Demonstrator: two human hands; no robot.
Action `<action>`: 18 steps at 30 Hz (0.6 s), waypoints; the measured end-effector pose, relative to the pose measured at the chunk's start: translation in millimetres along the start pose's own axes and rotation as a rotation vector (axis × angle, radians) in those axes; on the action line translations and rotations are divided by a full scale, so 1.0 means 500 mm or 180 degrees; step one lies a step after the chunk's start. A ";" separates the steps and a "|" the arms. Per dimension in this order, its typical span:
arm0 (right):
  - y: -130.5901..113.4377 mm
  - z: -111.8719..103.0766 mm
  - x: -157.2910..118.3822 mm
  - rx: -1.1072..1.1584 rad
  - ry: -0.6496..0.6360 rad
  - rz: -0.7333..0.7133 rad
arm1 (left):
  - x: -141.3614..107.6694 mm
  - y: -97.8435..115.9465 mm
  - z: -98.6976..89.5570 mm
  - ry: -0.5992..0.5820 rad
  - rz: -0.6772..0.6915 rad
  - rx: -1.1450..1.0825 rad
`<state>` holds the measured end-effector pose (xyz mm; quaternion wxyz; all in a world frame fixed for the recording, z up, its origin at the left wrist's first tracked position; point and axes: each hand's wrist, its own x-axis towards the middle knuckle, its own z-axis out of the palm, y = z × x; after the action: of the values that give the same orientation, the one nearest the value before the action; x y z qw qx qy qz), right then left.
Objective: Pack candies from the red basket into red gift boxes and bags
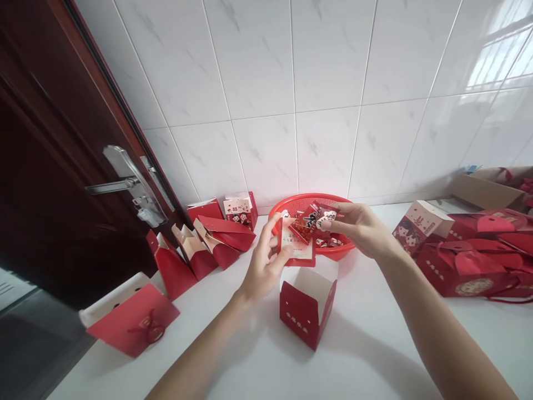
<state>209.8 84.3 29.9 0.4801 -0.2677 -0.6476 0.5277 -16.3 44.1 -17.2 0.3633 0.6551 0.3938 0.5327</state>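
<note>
My left hand is closed on a red-edged card with a pale printed face. Small red packets lie against the card's upper part. My right hand pinches a red and white candy packet beside them. Both hands are over the front of a red plastic basket, which holds more small wrapped packets. Just below the hands, an open red box with a white inside stands on the white table.
Open red boxes stand at left, with a red bag nearer the front. Folded red boxes and a pink box are at right, before a cardboard carton. A tiled wall rises behind.
</note>
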 end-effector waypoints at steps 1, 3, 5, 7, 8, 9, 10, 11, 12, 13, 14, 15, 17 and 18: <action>-0.006 -0.003 -0.003 -0.0099 0.0052 -0.0017 | 0.000 0.006 0.000 -0.0029 0.0011 0.0109; -0.021 -0.008 -0.012 -0.0324 0.0133 -0.0044 | -0.001 0.020 -0.001 -0.0053 0.0043 0.0532; -0.038 -0.014 -0.022 -0.0547 0.0130 -0.0052 | -0.003 0.037 -0.006 -0.0091 0.0055 0.1080; -0.054 -0.019 -0.031 -0.0739 0.0105 -0.0073 | -0.008 0.055 -0.013 -0.0275 -0.0020 0.1511; -0.059 -0.020 -0.035 -0.0816 0.0105 -0.0083 | -0.011 0.064 -0.018 -0.0449 -0.0106 0.1667; -0.063 -0.019 -0.037 -0.0865 0.0120 -0.0092 | -0.015 0.072 -0.022 -0.0649 -0.0211 0.1807; -0.065 -0.018 -0.039 -0.0883 0.0132 -0.0099 | -0.020 0.079 -0.027 -0.0867 -0.0338 0.1953; -0.065 -0.014 -0.040 -0.0870 0.0133 -0.0102 | -0.024 0.085 -0.031 -0.1076 -0.0482 0.2107; -0.063 -0.009 -0.040 -0.0836 0.0120 -0.0102 | -0.029 0.091 -0.036 -0.1256 -0.0634 0.2264; -0.061 -0.003 -0.039 -0.0803 0.0090 -0.0097 | -0.033 0.096 -0.040 -0.1415 -0.0791 0.2417; -0.057 0.005 -0.039 -0.0783 0.0042 -0.0085 | -0.037 0.101 -0.043 -0.1563 -0.0946 0.2554; -0.053 0.014 -0.038 -0.0779 -0.0027 -0.0061 | -0.040 0.107 -0.045 -0.1697 -0.1080 0.2660; -0.046 0.033 -0.037 -0.0807 -0.0193 0.0023 | -0.043 0.117 -0.047 -0.1933 -0.1259 0.2774; -0.043 0.042 -0.037 -0.0833 -0.0274 0.0067 | -0.043 0.121 -0.047 -0.2023 -0.1298 0.2783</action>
<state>201.6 53.0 44.1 0.4073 -0.3120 -0.7281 0.4547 -34.3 0.3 32.1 0.2546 0.7830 0.5672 0.0167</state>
